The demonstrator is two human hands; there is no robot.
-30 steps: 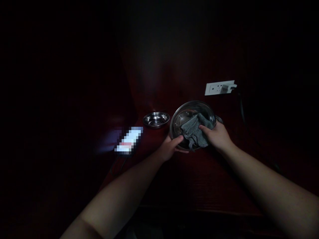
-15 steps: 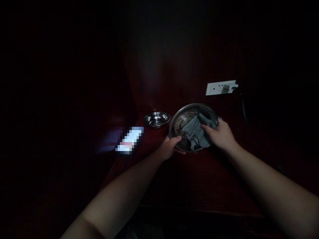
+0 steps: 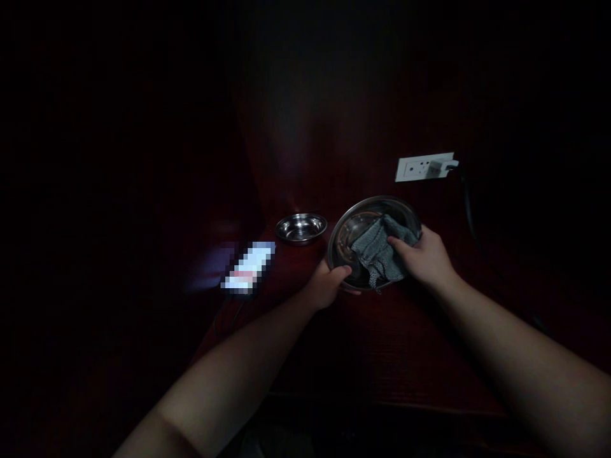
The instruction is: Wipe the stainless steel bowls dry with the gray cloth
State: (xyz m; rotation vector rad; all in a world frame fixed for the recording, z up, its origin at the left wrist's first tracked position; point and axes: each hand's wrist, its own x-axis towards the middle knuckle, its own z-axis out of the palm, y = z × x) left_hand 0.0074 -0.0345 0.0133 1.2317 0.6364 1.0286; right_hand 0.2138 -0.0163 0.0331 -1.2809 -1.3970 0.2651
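- Left hand [image 3: 327,285]: I find it clamped on the near-left rim of the large steel bowl [image 3: 346,236], thumb inside.
- Right hand [image 3: 427,257]: closed on the grey cloth [image 3: 382,251], thumb pressing it to the bowl's inner right side; fingers mostly hidden.
- Large steel bowl: tilted toward me, nearer the back edge of the tabletop [image 3: 382,362]; contact with it I cannot tell.
- Change: the cloth's loose tail lies slightly further right than a second ago; grips match. I judge cloth contact maintained.
- Small steel bowl [image 3: 301,230]: near the back-left corner, apart from both hands.
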